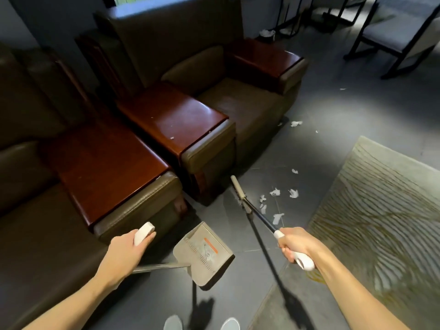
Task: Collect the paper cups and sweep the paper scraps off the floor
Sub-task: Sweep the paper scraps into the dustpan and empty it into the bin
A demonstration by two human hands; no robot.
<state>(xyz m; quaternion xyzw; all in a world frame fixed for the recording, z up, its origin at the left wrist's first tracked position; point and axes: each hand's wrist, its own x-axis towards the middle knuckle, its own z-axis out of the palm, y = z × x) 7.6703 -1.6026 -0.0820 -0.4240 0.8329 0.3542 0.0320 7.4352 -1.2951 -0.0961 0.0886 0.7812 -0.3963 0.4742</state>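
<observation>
My left hand point(123, 251) grips the white handle top point(144, 232) of a grey dustpan point(203, 256), which stands on the floor near my feet. My right hand point(297, 245) grips the white handle of a broom point(259, 216); its beige head point(240, 192) rests on the floor beside the armchair's front corner. White paper scraps point(276, 203) lie scattered on the grey tiles just right of the broom head. More scraps point(296, 123) lie further off by the armchair. No paper cup shows clearly on the floor.
Two brown armchairs with red wooden armrest tops point(171, 115) fill the left and centre. A patterned rug point(381, 210) covers the floor on the right. A small bin with white paper point(267, 34) stands behind the armchair. A dark-framed chair point(400, 41) is at the far right.
</observation>
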